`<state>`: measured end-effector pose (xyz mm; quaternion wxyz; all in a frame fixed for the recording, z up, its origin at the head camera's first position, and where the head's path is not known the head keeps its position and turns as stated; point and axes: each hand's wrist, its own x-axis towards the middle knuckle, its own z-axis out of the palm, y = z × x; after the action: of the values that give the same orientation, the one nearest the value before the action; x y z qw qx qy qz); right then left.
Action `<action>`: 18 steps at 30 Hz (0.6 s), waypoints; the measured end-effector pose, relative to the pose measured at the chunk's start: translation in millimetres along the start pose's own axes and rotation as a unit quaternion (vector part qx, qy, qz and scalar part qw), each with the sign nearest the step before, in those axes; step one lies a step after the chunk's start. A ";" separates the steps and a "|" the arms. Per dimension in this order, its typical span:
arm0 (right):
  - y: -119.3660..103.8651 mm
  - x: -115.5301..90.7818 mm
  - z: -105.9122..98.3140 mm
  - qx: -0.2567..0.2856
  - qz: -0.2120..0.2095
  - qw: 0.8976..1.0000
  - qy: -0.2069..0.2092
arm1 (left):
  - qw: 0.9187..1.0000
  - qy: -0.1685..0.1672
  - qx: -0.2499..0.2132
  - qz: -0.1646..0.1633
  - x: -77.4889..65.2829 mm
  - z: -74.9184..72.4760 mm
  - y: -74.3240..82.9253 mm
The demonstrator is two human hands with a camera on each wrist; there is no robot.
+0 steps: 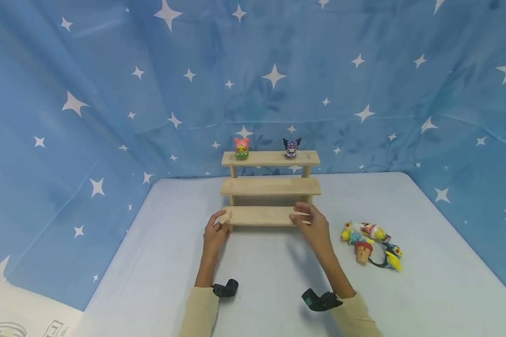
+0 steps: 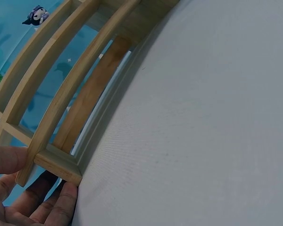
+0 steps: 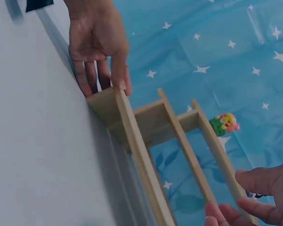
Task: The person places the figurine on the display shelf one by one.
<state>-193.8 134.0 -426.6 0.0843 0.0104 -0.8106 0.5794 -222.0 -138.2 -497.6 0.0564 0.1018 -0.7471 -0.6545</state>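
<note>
A three-tier wooden display shelf (image 1: 263,215) stands on the white-covered table. My left hand (image 1: 215,234) grips the left end of its lowest tier. The left wrist view shows that thumb (image 2: 9,159) against the lowest board, with the fingers around the side support. By the right end of the same tier, my right hand (image 1: 314,227) is held with thumb and fingers apart and nothing between them; whether it touches the wood I cannot tell. On the top tier sit a pink-hooded figurine (image 1: 241,148) at left and a black-eared figurine (image 1: 292,148) at right.
Several small toys lie in a cluster to the right of the shelf, among them an ice-cream-cone toy (image 1: 363,251) and a blue-and-yellow toy with a black loop (image 1: 392,257). A blue star-patterned curtain (image 1: 274,103) hangs behind and along the sides of the table.
</note>
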 end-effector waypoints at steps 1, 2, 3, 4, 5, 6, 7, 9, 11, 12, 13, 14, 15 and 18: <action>2.0 -4.7 0.5 -0.001 0.005 1.000 0.002 | 1.000 -0.002 0.001 0.001 0.2 0.0 -0.1; 4.2 -9.4 0.5 -0.005 0.012 1.000 0.004 | 1.000 -0.002 0.001 0.002 0.6 -0.1 -0.3; 6.7 -13.9 0.1 -0.006 0.018 1.000 0.007 | 1.000 -0.003 0.001 0.003 1.0 -0.4 -0.3; 9.4 -18.0 -1.5 -0.008 0.025 1.000 0.011 | 1.000 -0.001 0.001 0.002 1.0 -0.2 -0.3; 12.2 -22.1 -3.3 -0.008 0.032 0.999 0.016 | 1.000 0.000 0.002 0.002 0.8 -0.1 -0.1; 14.8 -26.3 -5.8 -0.006 0.039 0.999 0.023 | 1.000 0.000 0.006 0.005 0.6 -0.1 0.0; 17.1 -30.5 -8.5 -0.007 0.047 0.998 0.029 | 1.000 0.001 0.010 0.008 0.7 -0.3 0.2; 20.9 -39.1 -15.9 -0.003 0.063 0.997 0.041 | 1.000 0.003 0.017 0.012 0.6 -0.5 0.9; 23.6 -48.4 -24.9 -0.008 0.080 0.995 0.056 | 1.000 0.004 0.021 0.015 0.4 -0.8 1.7; 24.7 -53.0 -29.8 -0.013 0.089 0.994 0.063 | 1.000 0.005 0.020 0.015 0.5 -0.9 1.7; 26.0 -57.4 -35.0 -0.019 0.099 0.992 0.071 | 1.000 0.004 0.016 0.012 0.3 -1.0 2.3; 27.3 -61.6 -40.3 -0.027 0.110 0.991 0.078 | 1.000 0.003 0.011 0.009 0.0 -0.9 2.5; 28.4 -65.7 -45.6 -0.036 0.119 0.988 0.087 | 1.000 0.001 0.006 0.005 0.0 -0.8 2.6; 32.1 -76.2 -61.6 -0.065 0.142 0.980 0.121 | 1.000 -0.005 -0.003 -0.006 0.1 0.2 2.9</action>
<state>-114.7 196.3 -448.6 0.0991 -0.1809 -0.8233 0.5288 -222.3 -137.7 -494.8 0.0487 0.1027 -0.7447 -0.6576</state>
